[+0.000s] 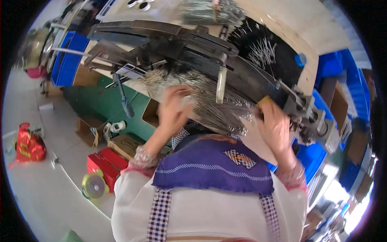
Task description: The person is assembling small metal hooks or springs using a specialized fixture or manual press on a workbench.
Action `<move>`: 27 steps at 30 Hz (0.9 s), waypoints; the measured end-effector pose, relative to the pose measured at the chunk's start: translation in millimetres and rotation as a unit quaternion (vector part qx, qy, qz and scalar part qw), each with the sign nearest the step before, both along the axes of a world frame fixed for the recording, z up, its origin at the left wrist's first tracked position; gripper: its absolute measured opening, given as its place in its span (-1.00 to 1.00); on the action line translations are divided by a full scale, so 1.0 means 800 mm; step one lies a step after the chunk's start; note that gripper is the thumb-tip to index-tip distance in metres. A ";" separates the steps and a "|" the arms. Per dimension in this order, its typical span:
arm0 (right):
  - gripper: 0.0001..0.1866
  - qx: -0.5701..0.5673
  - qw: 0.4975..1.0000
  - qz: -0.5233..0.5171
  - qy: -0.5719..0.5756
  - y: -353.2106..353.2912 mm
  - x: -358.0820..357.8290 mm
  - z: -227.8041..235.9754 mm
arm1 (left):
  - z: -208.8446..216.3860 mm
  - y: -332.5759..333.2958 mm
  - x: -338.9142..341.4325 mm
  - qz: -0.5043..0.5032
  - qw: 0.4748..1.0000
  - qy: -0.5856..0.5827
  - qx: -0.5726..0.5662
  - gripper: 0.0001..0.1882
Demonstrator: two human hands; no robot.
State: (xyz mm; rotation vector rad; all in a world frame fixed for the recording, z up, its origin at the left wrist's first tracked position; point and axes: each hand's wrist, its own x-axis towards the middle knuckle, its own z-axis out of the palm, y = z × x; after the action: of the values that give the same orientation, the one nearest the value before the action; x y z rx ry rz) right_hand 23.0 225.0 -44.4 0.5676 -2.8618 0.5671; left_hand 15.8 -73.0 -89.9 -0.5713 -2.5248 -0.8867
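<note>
A thick heap of thin metal wires (211, 111) lies on the bench edge in front of me, many with bent or looped ends toward the right. Over the left part of the heap is my left hand (175, 109), smeared by motion; whether it holds a wire cannot be made out. My right hand (275, 125) is at the right end of the heap, fingers curled together, with a small yellow piece (264, 101) at the fingertips. What they pinch is too blurred to name. Just behind the wires runs a dark metal bench machine (173, 46) with a pale upright handle (221, 84).
A metal clamp-like mechanism (318, 119) stands at the machine's right end. Bent wire pieces (262, 52) lie on a black surface behind, near a blue cap (300, 60). A wire bundle (211, 12) sits at the back. Blue bins (69, 60) flank the bench; a red box (105, 165) is on the floor.
</note>
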 end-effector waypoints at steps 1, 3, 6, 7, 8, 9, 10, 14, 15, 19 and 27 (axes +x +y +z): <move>-0.85 0.034 0.999 -0.029 -0.024 0.006 0.012 -0.014 | 0.000 -0.032 0.019 0.111 0.989 0.050 -0.088 -0.70; -0.86 0.049 0.995 -0.074 -0.039 -0.002 0.007 -0.030 | -0.019 -0.087 0.035 0.322 0.934 0.148 0.051 -0.67; -0.88 0.055 0.992 -0.110 -0.041 -0.006 -0.016 -0.060 | -0.016 -0.141 0.042 0.461 0.873 0.049 0.154 -0.61; -0.89 0.045 0.995 -0.090 -0.022 -0.009 -0.032 -0.069 | -0.025 -0.152 0.042 0.435 0.788 -0.079 0.429 -0.56; -0.90 0.033 0.997 -0.072 -0.024 -0.013 -0.042 -0.073 | -0.028 -0.154 0.034 0.366 0.780 -0.151 0.485 -0.47; -0.90 0.032 0.997 -0.072 -0.020 -0.014 -0.056 -0.077 | -0.046 -0.127 0.030 0.362 0.811 -0.089 0.450 -0.49; -0.87 0.005 0.999 -0.038 -0.016 -0.012 -0.069 -0.085 | -0.045 -0.101 0.028 0.404 0.894 0.007 0.193 -0.51; -0.77 -0.112 0.989 -0.090 0.028 -0.021 -0.076 -0.070 | -0.036 -0.048 0.022 0.303 0.943 0.139 0.008 -0.55; -0.77 -0.109 0.989 -0.091 0.030 -0.015 -0.080 -0.075 | -0.037 -0.054 0.007 0.302 0.943 0.140 0.012 -0.55; -0.64 -0.041 0.994 -0.087 -0.057 0.003 -0.085 -0.083 | -0.040 -0.076 -0.062 0.214 0.752 -0.320 0.535 -0.57; -0.72 -0.071 0.985 -0.128 -0.090 0.005 -0.074 -0.099 | -0.047 -0.056 -0.089 0.185 0.701 -0.329 0.605 -0.67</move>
State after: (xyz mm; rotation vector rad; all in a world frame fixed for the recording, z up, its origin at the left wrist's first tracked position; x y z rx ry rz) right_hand -36.5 228.9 -123.5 0.1282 -2.9616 0.8041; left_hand -55.5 -117.5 -127.4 0.7724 -1.6854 -2.4698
